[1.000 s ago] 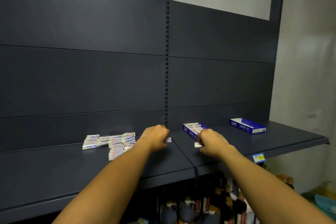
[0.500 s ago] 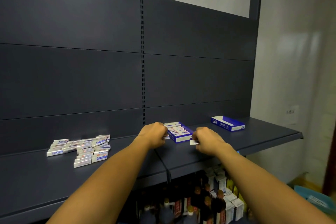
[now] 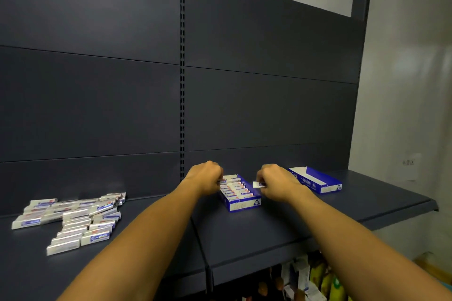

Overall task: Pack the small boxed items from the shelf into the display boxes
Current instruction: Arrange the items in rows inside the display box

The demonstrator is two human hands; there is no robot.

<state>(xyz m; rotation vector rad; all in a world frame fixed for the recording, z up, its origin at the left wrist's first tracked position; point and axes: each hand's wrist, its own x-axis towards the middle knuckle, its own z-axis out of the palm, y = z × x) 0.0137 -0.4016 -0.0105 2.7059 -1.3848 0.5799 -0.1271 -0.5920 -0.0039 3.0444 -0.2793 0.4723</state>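
A blue display box sits mid-shelf, filled with a row of small white boxed items. My left hand is at its left edge, fingers curled on a small boxed item over the box. My right hand hovers at the box's right side and pinches another small white boxed item. A second blue display box stands open behind my right hand, with no items visible inside. A loose pile of small boxed items lies on the shelf at the left.
The dark shelf has a front edge running down to the right, ending near the wall. Bottles and cartons stand on the level below. A dark back panel with a slotted upright rises behind.
Both hands have carried their small boxed items from the shelf's middle to the filled display box. The view has turned to the right, so the pile sits further left.
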